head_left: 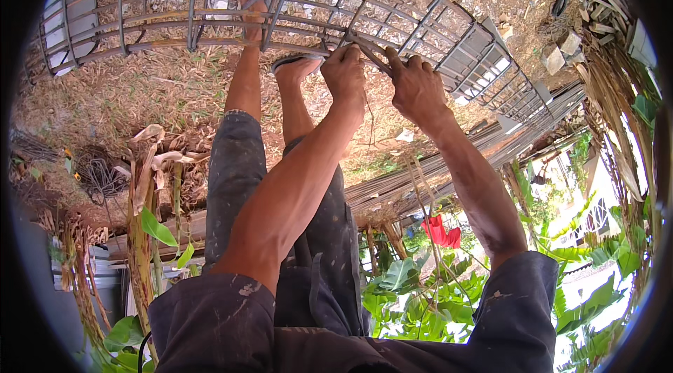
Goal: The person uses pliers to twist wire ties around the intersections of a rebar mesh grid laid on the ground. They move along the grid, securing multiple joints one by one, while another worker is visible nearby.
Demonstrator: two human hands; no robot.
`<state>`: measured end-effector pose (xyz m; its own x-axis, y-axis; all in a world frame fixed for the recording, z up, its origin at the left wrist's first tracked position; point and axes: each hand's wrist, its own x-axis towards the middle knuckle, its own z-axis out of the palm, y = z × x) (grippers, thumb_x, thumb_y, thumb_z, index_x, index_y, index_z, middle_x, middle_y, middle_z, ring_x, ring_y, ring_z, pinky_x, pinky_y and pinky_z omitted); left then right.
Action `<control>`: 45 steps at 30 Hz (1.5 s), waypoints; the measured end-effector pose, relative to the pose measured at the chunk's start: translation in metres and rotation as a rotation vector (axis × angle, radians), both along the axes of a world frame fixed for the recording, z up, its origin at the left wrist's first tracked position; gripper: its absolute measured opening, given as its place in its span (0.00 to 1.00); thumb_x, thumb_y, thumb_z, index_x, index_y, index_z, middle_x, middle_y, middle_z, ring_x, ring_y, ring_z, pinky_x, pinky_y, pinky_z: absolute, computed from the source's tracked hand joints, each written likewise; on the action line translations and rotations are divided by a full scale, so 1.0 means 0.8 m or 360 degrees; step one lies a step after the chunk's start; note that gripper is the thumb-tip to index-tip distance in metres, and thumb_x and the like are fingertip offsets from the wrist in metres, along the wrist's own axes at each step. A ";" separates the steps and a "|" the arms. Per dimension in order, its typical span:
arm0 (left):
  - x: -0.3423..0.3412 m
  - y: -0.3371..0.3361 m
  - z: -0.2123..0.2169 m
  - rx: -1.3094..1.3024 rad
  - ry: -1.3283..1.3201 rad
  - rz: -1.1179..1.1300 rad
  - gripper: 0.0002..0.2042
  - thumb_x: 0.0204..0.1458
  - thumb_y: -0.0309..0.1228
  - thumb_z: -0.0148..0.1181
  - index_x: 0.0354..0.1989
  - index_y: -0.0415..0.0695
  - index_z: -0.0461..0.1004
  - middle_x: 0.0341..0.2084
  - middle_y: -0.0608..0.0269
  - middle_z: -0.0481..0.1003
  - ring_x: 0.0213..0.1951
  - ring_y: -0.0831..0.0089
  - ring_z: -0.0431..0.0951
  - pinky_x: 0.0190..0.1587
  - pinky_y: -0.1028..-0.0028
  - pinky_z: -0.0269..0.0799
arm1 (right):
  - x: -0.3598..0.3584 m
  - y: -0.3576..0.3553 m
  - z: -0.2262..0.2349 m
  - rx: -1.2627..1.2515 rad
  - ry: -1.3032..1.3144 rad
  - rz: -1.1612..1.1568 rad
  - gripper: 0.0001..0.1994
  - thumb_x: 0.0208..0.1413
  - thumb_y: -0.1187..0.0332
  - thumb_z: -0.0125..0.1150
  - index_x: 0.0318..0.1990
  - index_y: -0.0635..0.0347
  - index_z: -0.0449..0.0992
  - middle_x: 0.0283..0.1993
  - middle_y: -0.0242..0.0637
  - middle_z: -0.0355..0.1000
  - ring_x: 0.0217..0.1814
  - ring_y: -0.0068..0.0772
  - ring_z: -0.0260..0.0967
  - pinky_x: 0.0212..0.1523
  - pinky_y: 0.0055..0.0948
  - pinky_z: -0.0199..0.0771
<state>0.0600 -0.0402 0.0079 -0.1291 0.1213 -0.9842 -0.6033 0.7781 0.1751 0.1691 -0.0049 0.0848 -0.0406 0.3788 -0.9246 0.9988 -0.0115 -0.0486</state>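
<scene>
A long cage of steel reinforcing bars (284,1) runs across the top of the head view, with crosswise ties along its length. My right hand (418,90) is closed around the handles of metal pincers (377,62), whose head meets the cage's near bar. Right beside that head, my left hand (344,77) is closed at the same bar. Thin tie wire (370,119) hangs below its fingers, and its grip on the wire is partly hidden. Both forearms reach up from the lower edge.
My sandalled feet (294,68) stand under and beside the cage on ground strewn with dry leaves (140,85). Long thin rods (406,184) lie at the right. A coil of wire (104,175) sits at the left. Banana plants and a red flower (442,231) are lower down.
</scene>
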 end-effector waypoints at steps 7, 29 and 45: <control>-0.011 -0.002 0.001 0.0002 -0.0040 -0.0192 0.07 0.52 0.32 0.59 0.28 0.43 0.73 0.16 0.72 0.64 0.15 0.84 0.60 0.16 0.82 0.53 | 0.022 -0.002 -0.027 -0.0341 0.0281 -0.0296 0.14 0.62 0.61 0.49 0.40 0.64 0.72 0.26 0.49 0.72 0.27 0.45 0.72 0.29 0.43 0.74; 0.064 0.021 -0.008 -0.0323 0.0321 -0.0549 0.20 0.47 0.29 0.63 0.46 0.36 0.66 0.25 0.59 0.70 0.32 0.69 0.72 0.38 0.69 0.67 | 0.000 -0.062 0.023 -0.0496 0.0451 -0.1514 0.12 0.54 0.63 0.57 0.36 0.66 0.70 0.23 0.39 0.66 0.24 0.37 0.68 0.24 0.35 0.68; 0.083 0.048 0.036 -0.0526 -0.0448 0.0573 0.05 0.57 0.30 0.51 0.36 0.42 0.65 0.21 0.64 0.67 0.23 0.70 0.70 0.29 0.68 0.69 | 0.031 0.007 0.041 -0.0087 -0.0239 0.0210 0.34 0.40 0.61 0.65 0.58 0.58 0.63 0.51 0.52 0.69 0.53 0.50 0.68 0.51 0.44 0.70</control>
<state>0.1265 -0.0019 0.0367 0.1675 -0.2025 -0.9648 -0.8291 0.5006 -0.2490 0.1935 0.0006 0.1174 0.0535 0.3285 -0.9430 0.9878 0.1211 0.0982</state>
